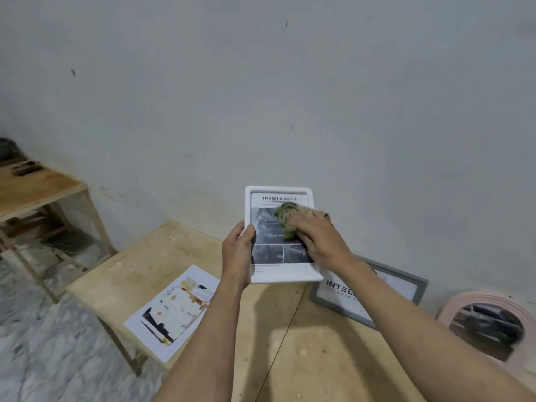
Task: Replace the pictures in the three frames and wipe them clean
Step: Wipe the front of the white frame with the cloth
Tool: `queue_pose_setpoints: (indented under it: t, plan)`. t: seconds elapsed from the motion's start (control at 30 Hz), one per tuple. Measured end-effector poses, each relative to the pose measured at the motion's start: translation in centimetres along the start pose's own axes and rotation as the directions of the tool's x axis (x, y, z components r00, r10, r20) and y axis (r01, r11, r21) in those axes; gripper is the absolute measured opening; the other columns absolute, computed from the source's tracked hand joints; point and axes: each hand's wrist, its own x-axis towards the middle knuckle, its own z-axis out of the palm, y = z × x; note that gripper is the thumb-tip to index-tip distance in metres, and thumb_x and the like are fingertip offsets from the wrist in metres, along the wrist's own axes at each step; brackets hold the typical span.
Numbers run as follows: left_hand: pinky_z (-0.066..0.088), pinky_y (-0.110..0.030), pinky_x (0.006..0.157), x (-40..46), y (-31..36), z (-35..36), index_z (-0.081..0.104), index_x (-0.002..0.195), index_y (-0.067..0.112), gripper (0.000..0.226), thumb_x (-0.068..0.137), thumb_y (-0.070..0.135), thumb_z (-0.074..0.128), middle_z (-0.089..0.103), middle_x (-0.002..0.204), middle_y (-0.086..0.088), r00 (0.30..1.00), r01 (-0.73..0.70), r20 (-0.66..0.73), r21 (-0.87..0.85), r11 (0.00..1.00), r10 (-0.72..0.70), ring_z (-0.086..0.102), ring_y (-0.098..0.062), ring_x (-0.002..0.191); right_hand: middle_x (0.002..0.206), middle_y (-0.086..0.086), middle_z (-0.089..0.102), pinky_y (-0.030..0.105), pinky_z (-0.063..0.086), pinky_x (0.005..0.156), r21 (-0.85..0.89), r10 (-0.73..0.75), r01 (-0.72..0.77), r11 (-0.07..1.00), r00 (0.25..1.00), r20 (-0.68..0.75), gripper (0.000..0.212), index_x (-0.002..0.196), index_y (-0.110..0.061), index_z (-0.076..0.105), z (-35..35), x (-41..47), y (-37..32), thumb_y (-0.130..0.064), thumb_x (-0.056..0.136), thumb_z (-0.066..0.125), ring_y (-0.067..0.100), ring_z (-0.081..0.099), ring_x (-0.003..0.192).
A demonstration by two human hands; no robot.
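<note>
A white picture frame [278, 190] with a "TOUGH & AGILE" print is held upright above the wooden table [304, 329]. My left hand [237, 250] grips its left edge, thumb on the front. My right hand [319, 236] presses a crumpled green cloth [285, 216] against the glass near the frame's upper right. A grey frame [417, 285] with an "INTEL..." print leans against the wall behind my right arm. A round pink frame [481, 306] with a dark picture stands at the far right. A loose printed sheet [174, 311] lies flat on the table's left part.
A second wooden table [37, 192] stands at the left with a small dark object on it. The bare grey wall [261, 97] runs close behind the tables. Marbled floor [43, 343] shows at the lower left.
</note>
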Motion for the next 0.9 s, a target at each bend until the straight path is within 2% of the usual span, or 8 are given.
queue_pose_setpoints:
  t: [0.27, 0.4, 0.47, 0.53, 0.6, 0.7, 0.8, 0.9]
  plan:
    - [0.059, -0.035, 0.067, -0.3, -1.3, -1.8, 0.068, 0.114, 0.016, 0.020, 0.099, 0.011, 0.056, 0.076, 0.087, -0.006, 0.995, 0.065, -0.065, -0.100, 0.993, -0.072, 0.071, -0.021, 0.071, 0.105, -0.035, 0.059, 0.017, 0.039, 0.096, 0.292, 0.077, -0.093, 0.952, 0.995, 0.065, 0.023, 0.097, -0.029, 0.067, 5.6, -9.4, -4.2, -0.011, 0.093, 0.053, -0.005, 0.053, 0.108]
    - [0.060, -0.043, 0.076, -0.8, -2.0, -2.0, 0.066, 0.118, 0.018, 0.022, 0.099, 0.014, 0.054, 0.077, 0.101, -0.012, 0.994, 0.105, -0.024, -0.013, 0.994, -0.105, 0.073, -0.027, 0.085, 0.095, -0.016, 0.071, 0.015, 0.049, 0.075, 0.577, 0.251, -0.338, 0.743, 0.941, 0.229, 0.030, 0.103, -0.035, 0.069, 4.5, -7.6, -5.5, -0.012, 0.098, 0.050, 0.002, 0.065, 0.087]
    - [0.059, -0.037, 0.076, -1.4, -2.2, -2.1, 0.066, 0.119, 0.018, 0.024, 0.100, 0.014, 0.052, 0.077, 0.102, -0.008, 0.994, 0.111, 0.022, 0.013, 0.994, -0.111, 0.073, -0.021, 0.085, 0.093, -0.018, 0.070, 0.010, 0.046, 0.076, 0.685, 0.371, -0.347, 0.640, 0.921, 0.119, 0.033, 0.101, -0.037, 0.067, 2.8, -5.8, -5.6, -0.009, 0.099, 0.049, -0.003, 0.063, 0.085]
    - [0.056, -0.027, 0.073, -1.8, -2.3, -2.1, 0.067, 0.120, 0.018, 0.025, 0.101, 0.015, 0.052, 0.077, 0.098, 0.003, 0.992, 0.088, 0.080, 0.071, 0.994, -0.094, 0.072, -0.009, 0.084, 0.101, -0.019, 0.069, 0.008, 0.043, 0.083, 0.633, 0.442, -0.249, 0.733, 0.881, -0.166, 0.035, 0.102, -0.034, 0.067, 0.9, -3.1, -4.7, -0.005, 0.097, 0.049, -0.003, 0.061, 0.094]
    - [0.054, -0.022, 0.069, -2.3, -2.2, -1.4, 0.068, 0.119, 0.020, 0.024, 0.101, 0.017, 0.052, 0.076, 0.094, 0.005, 0.984, 0.073, 0.155, 0.101, 0.992, -0.088, 0.070, -0.005, 0.082, 0.115, -0.015, 0.066, 0.018, 0.041, 0.095, 0.365, 0.327, -0.203, 0.909, 0.889, -0.321, 0.032, 0.106, -0.030, 0.067, 0.0, -0.2, -3.8, -0.005, 0.093, 0.050, 0.003, 0.057, 0.110]
    - [0.052, -0.025, 0.075, -2.5, -1.5, -0.2, 0.072, 0.115, 0.014, 0.024, 0.098, 0.014, 0.054, 0.074, 0.098, -0.002, 0.990, 0.046, 0.133, 0.058, 0.997, -0.053, 0.067, -0.010, 0.085, 0.130, -0.011, 0.061, 0.038, 0.032, 0.111, 0.018, 0.074, -0.072, 0.997, 0.987, -0.141, 0.027, 0.106, -0.030, 0.067, 1.8, 2.1, -3.7, -0.013, 0.088, 0.055, 0.015, 0.046, 0.129]
    - [0.051, -0.036, 0.076, -1.5, -0.8, -1.1, 0.073, 0.093, 0.007, 0.025, 0.095, 0.027, 0.057, 0.070, 0.088, -0.009, 0.990, 0.137, 0.034, -0.082, 0.987, -0.135, 0.064, -0.025, 0.085, 0.105, -0.015, 0.067, 0.037, 0.040, 0.097, 0.119, -0.021, 0.015, 0.993, 0.999, 0.049, 0.022, 0.094, -0.031, 0.066, 4.0, 1.1, -6.5, -0.013, 0.088, 0.055, 0.008, 0.053, 0.104]
    - [0.051, -0.031, 0.057, -0.6, -0.7, -3.0, 0.069, 0.096, 0.005, 0.030, 0.096, 0.032, 0.055, 0.067, 0.084, -0.014, 0.975, 0.222, -0.001, -0.115, 0.968, -0.224, 0.064, -0.026, 0.066, 0.090, -0.012, 0.069, 0.023, 0.044, 0.085, 0.286, -0.097, 0.030, 0.958, 0.970, 0.221, 0.024, 0.089, -0.025, 0.069, 5.0, -1.4, -8.0, -0.005, 0.086, 0.055, -0.002, 0.054, 0.084]
